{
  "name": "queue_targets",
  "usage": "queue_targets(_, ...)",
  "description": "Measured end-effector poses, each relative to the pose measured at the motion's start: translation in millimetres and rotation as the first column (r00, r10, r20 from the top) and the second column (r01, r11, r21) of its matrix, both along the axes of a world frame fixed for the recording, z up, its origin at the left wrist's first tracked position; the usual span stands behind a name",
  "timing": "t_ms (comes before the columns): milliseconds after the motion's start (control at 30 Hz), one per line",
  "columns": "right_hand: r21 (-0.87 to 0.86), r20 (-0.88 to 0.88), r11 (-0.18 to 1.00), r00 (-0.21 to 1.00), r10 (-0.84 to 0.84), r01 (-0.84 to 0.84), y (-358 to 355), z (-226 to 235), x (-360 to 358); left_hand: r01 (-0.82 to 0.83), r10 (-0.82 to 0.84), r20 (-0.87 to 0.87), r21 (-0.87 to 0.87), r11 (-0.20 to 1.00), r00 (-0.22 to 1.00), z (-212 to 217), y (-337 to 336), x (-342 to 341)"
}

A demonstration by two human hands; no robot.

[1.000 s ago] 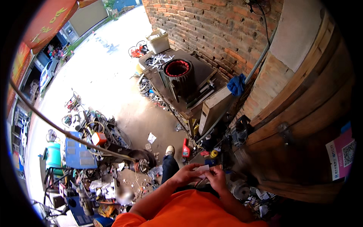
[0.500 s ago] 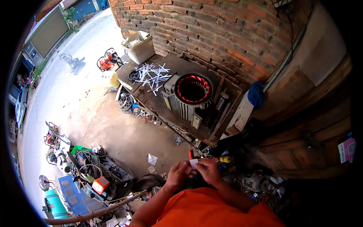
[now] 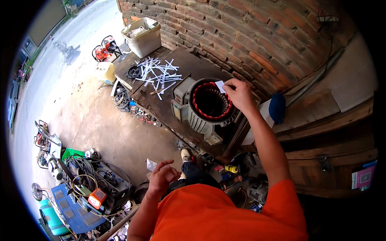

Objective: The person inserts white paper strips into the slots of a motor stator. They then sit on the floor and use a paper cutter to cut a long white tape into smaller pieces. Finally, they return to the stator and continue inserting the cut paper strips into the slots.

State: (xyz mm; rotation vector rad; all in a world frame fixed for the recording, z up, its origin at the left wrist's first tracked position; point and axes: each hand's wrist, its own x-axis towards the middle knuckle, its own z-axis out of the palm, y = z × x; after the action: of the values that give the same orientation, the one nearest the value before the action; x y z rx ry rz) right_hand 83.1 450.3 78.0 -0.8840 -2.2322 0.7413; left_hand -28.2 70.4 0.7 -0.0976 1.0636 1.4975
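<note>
My right hand [image 3: 240, 95] reaches out over a grey motor stator [image 3: 205, 105] with red copper windings, pinching a small white paper slip [image 3: 220, 86] at the stator's upper rim. The stator sits on a dark workbench [image 3: 189, 66] against a brick wall. My left hand [image 3: 162, 176] hangs low near my orange shirt, fingers loosely curled and holding nothing I can see. A scatter of white paper strips [image 3: 159, 74] lies on the bench to the left of the stator.
A white plastic bin [image 3: 142, 36] stands at the bench's far end. A blue cloth [image 3: 277, 107] hangs at the right by wooden boards. On the dirt floor lie a blue toolbox [image 3: 70, 207], cables, an orange meter [image 3: 97, 197] and small parts.
My right hand has left my left hand and stretched up to the stator with the white slip. The left hand stayed low. The view swung toward the bench.
</note>
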Motion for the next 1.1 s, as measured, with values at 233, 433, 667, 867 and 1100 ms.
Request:
queue_targets(233, 0.233, 0.136, 0.965, 0.987, 0.090, -0.120, 30.0, -28.8, -37.0, -0.060, 0.058, -0.036, -0.059, 0.996, 0.998, -10.8, 38.4, -38.3)
queue_targets(433, 0.397, 0.192, 0.897, 0.973, 0.126, -0.194, 28.6, -34.1, -37.1, -0.023, 0.019, -0.089, -0.045, 0.999, 0.996, -4.6, 74.2, -59.3)
queue_targets(667, 0.343, 0.279, 0.893, 0.939, 0.200, -0.292, 35.0, -34.0, -44.7, 0.149, -0.138, -0.322, 0.011, 0.989, 0.937, 9.3, 118.3, -98.8)
queue_targets(867, 0.317, 0.443, 0.857, 0.863, 0.245, -0.406, 47.1, -28.1, -47.6, 0.226, -0.123, -0.823, 0.008, 0.974, 0.555, 61.9, 215.8, -109.7)
queue_targets(1100, -0.256, 0.443, 0.920, 0.810, 0.384, -0.296, 66.4, 8.7, -62.2, 0.391, -0.077, -0.914, -0.245, 0.887, -0.399, 61.9, 325.9, -113.2)
